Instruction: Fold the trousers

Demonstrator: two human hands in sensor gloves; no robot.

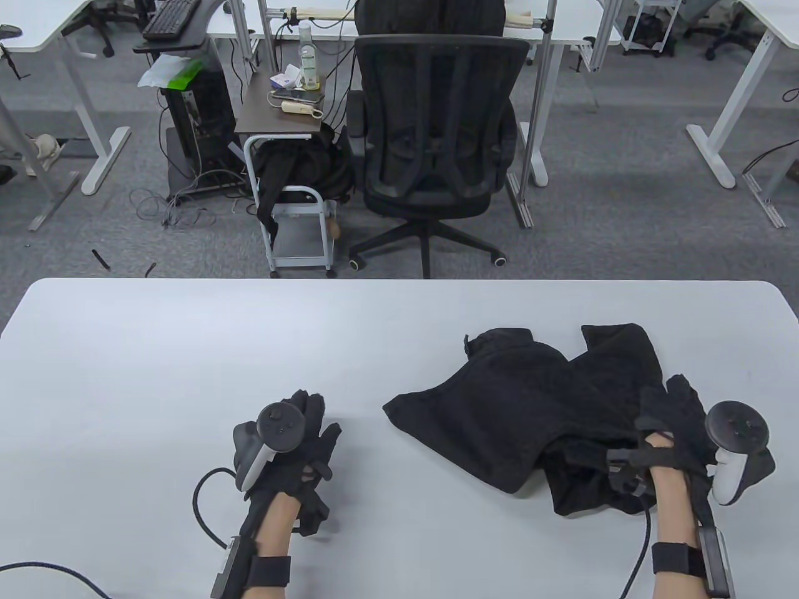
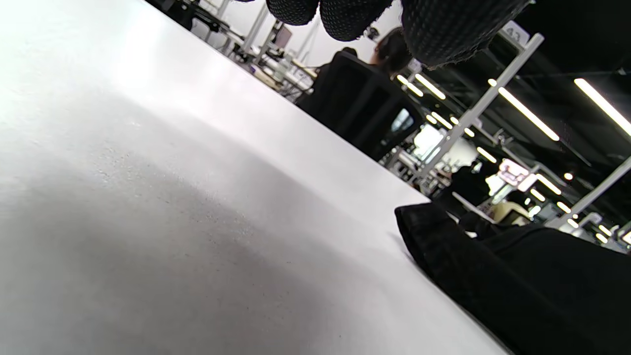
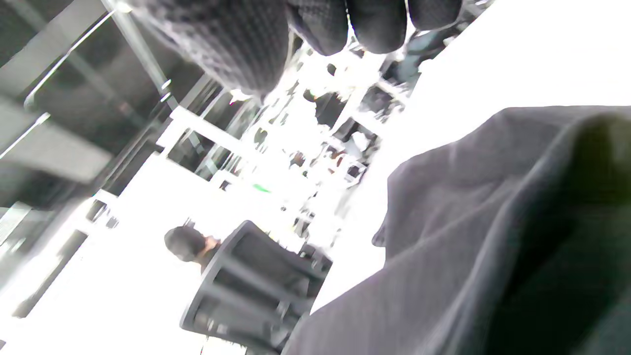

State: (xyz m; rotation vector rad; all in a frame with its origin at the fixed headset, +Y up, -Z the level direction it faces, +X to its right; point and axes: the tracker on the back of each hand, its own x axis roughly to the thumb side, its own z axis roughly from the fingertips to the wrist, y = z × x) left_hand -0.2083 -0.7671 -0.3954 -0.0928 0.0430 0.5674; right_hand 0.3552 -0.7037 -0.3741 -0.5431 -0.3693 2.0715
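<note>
Trousers: I see the black trousers [image 1: 537, 412] lying in a loose, rumpled heap on the right half of the white table [image 1: 187, 349], one broad flap spread toward the middle and another bunched piece running to the near right. Nothing about the heap reads as a neat fold yet, so I judge the task to be at its start.

Right hand: my right hand [image 1: 680, 424] sits on the near right end of the cloth, over the bunched part. It looks placed there to take hold of an edge, but the dark glove against dark fabric hides the fingers, so I cannot tell whether it grasps or only rests.

Left hand: my left hand [image 1: 299, 437] lies on bare table, apart from the trousers, fingers relaxed and holding nothing. I take it to be waiting for the cloth to be spread toward it.

Left wrist view: the near edge of the fabric shows low on the right, with clear tabletop between it and the fingertips [image 2: 345, 19].

Beyond the table: a black office chair [image 1: 434, 143] and a small side cart [image 1: 281, 125] stand on grey carpet.
</note>
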